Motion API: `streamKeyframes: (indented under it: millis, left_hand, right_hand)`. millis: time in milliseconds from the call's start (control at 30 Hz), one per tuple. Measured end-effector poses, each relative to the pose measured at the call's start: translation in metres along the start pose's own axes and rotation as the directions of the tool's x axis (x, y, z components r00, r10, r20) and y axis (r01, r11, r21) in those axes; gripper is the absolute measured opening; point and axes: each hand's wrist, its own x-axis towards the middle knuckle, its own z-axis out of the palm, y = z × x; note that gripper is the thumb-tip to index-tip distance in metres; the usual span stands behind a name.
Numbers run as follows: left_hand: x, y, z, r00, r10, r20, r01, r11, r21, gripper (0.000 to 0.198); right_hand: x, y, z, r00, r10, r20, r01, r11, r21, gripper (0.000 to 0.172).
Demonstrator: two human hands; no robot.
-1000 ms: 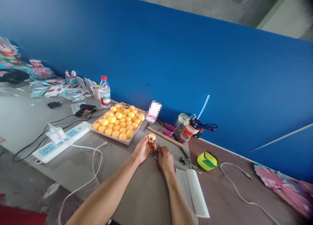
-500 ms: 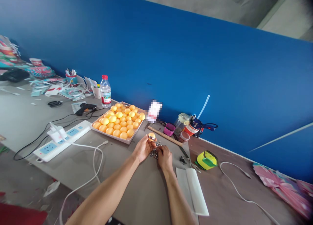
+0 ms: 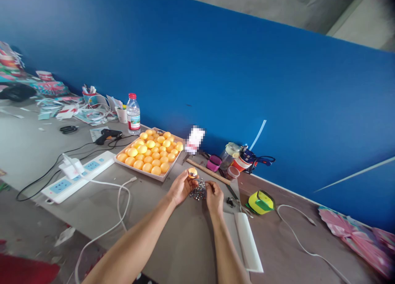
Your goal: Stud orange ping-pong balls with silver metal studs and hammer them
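Observation:
My left hand (image 3: 180,188) is closed around a small orange ball (image 3: 192,173) held up at its fingertips. A little pile of small shiny metal pieces (image 3: 198,191) lies on the grey table (image 3: 173,243) between my hands. My right hand (image 3: 214,197) sits just right of the pile with its fingers pinched together at the pile's edge; what they pinch is too small to make out. A tray (image 3: 140,171) packed with several orange balls (image 3: 151,151) stands just behind and left of my left hand.
A white power strip (image 3: 77,176) with cables lies at the left, a glue gun (image 3: 106,135), scissors (image 3: 68,129) and a water bottle (image 3: 133,114) behind it. Cups and jars (image 3: 235,160), a wooden stick (image 3: 207,172), a yellow-green object (image 3: 261,202), white folded card (image 3: 245,241) and pink fabric (image 3: 358,236) lie to the right.
My right hand has shifted slightly right, away from the left hand, uncovering the pile of metal pieces. The left hand keeps the orange ball in place.

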Motion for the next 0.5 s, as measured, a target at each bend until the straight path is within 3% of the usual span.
streamKeyframes:
  millis: [100,233,333,500]
  left_hand:
    - [0.001,0.002,0.000,1.000,0.007,-0.016,-0.007,1.000,-0.011,0.028]
    - [0.001,0.001,-0.001,1.000,0.013,-0.010,-0.014,1.000,-0.016,0.031]
    - [0.001,0.000,0.000,1.000,0.007,-0.007,-0.008,1.000,-0.013,0.031]
    - [0.000,0.000,0.001,1.000,-0.010,-0.002,0.010,1.000,-0.015,0.030]
  right_hand:
    - [-0.005,-0.003,0.000,0.982,-0.103,0.159,0.146,0.948,-0.285,0.021]
    - [-0.015,-0.011,0.005,0.950,-0.066,0.304,0.234,0.796,-0.559,0.020]
    - [-0.018,-0.015,0.009,0.946,-0.032,0.324,0.234,0.758,-0.609,0.018]
    - [-0.015,-0.011,0.012,0.952,-0.037,0.303,0.205,0.812,-0.547,0.021]
